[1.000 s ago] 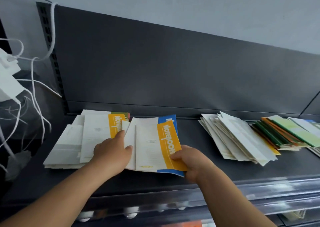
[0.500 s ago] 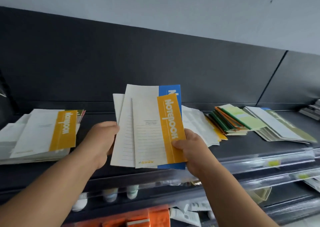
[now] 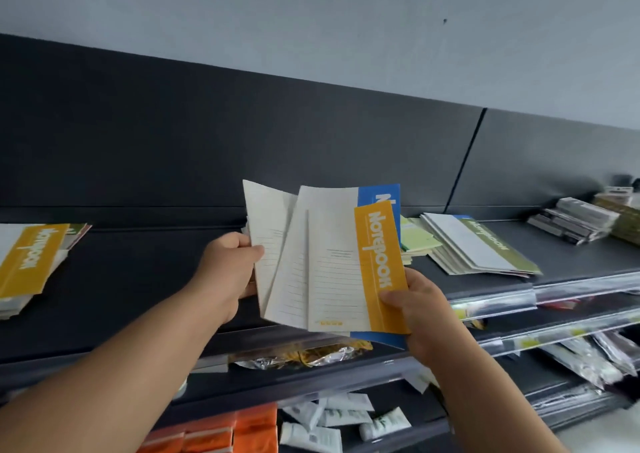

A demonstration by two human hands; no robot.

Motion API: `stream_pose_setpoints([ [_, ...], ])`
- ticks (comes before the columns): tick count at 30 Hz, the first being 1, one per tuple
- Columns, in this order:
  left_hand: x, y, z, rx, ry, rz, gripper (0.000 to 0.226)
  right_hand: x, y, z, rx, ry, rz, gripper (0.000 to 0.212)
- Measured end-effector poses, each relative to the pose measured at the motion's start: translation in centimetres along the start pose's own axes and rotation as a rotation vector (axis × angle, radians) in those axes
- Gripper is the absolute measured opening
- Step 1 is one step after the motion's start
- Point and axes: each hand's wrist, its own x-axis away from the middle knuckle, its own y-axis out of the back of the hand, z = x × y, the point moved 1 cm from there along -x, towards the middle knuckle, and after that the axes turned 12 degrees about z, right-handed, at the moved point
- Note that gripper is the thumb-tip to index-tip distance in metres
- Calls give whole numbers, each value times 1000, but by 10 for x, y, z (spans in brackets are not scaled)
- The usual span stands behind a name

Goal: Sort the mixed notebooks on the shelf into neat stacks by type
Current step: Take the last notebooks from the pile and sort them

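Reading "Notebook" in white letters, running lengthwise down the band of the orange notebook (image 3: 379, 262) at the front of the fan (image 3: 325, 262). Showing only a first "N" on the blue notebook (image 3: 377, 194) behind it. Repeating the same word on the orange band topping the left stack (image 3: 24, 262), well left of the fan, and on the olive band topping the green stack (image 3: 485, 245), just right of the fan. Fine print on the white covers being too small to read.

Reaching up with both forearms bare. Pinching the fan's left edge with the left hand (image 3: 225, 269), thumb laid on the front of a white ruled cover, fingers tucked behind. Pinching the orange notebook's lower right corner with the right hand (image 3: 422, 310), thumb on the front, fingers underneath.

Holding the fan upright in the air, in front of the dark matt shelf (image 3: 138, 297) and apart from it, thin paper covers splaying out leftward.

Lying far right of the fan, a dark stack (image 3: 571, 220) of booklets. Lying below the fan, a crinkled foil packet (image 3: 301, 354), white tubes (image 3: 346, 421) and orange packs (image 3: 221, 432).
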Motion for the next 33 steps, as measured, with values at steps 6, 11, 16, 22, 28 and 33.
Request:
stream_pose_setpoints([
  [6,-36,-13,-14,-72,-11,-39,12,-8,40,2,-121,5,-118,30],
  [11,-78,-20,-11,-64,40,-20,14,-19,51,5,-142,-7,-156,30],
  [16,-112,-11,-2,-150,122,9,4,-45,49,16,-150,5,-158,31],
  [22,-121,1,-17,-526,-128,-40,21,-86,16,35,-158,22,-65,30],
  [28,-106,4,-29,-153,71,331,22,-123,-29,45,-179,-22,33,28],
  [33,-111,26,-25,-211,-83,175,19,-141,-57,42,-84,-41,89,23],
])
